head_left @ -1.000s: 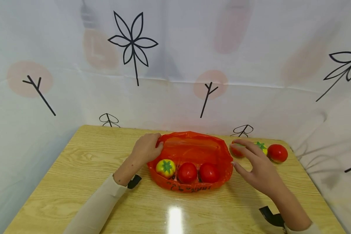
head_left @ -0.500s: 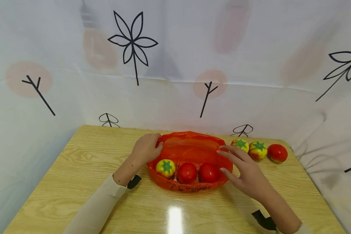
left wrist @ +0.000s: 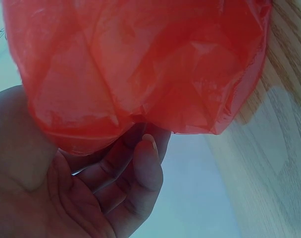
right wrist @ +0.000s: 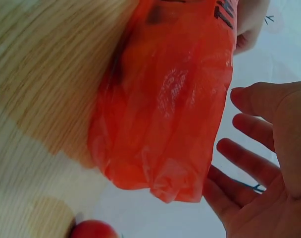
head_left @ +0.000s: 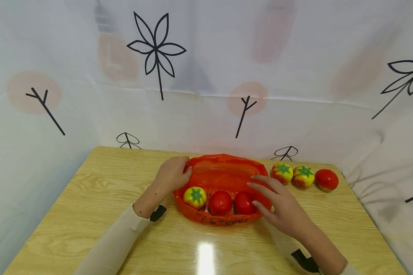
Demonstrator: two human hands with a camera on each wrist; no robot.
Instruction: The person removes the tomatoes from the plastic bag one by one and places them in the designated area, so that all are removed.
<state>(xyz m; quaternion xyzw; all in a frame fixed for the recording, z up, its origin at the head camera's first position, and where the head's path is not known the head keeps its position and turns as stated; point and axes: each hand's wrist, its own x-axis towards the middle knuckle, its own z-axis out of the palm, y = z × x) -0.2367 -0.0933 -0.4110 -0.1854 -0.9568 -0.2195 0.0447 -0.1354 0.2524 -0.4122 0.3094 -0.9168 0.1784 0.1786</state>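
Observation:
A red plastic bag [head_left: 223, 168] stands with its mouth spread wide in the middle of the table, black lettering along its front. Inside, a yellow tomato [head_left: 194, 197] with a green star-shaped top sits left of two red tomatoes, a middle one [head_left: 220, 203] and a right one [head_left: 243, 202]. My left hand [head_left: 172, 174] pinches the bag's left rim between thumb and fingers; the left wrist view shows the film [left wrist: 135, 64] gathered there. Over the bag's right side hovers my right hand [head_left: 283, 208], fingers spread and holding nothing; its thumb overlaps the right tomato.
To the right of the bag, two yellow-and-red tomatoes, a nearer one [head_left: 282, 173] and another [head_left: 303, 177], sit in a row with a red tomato [head_left: 326, 180]. The wooden table [head_left: 89, 191] ends at a patterned white cloth [head_left: 199, 122] behind.
My right hand has moved left from near the yellow-and-red tomatoes to over the bag's right side, uncovering the tomato closest to the bag. My left hand keeps its place on the rim.

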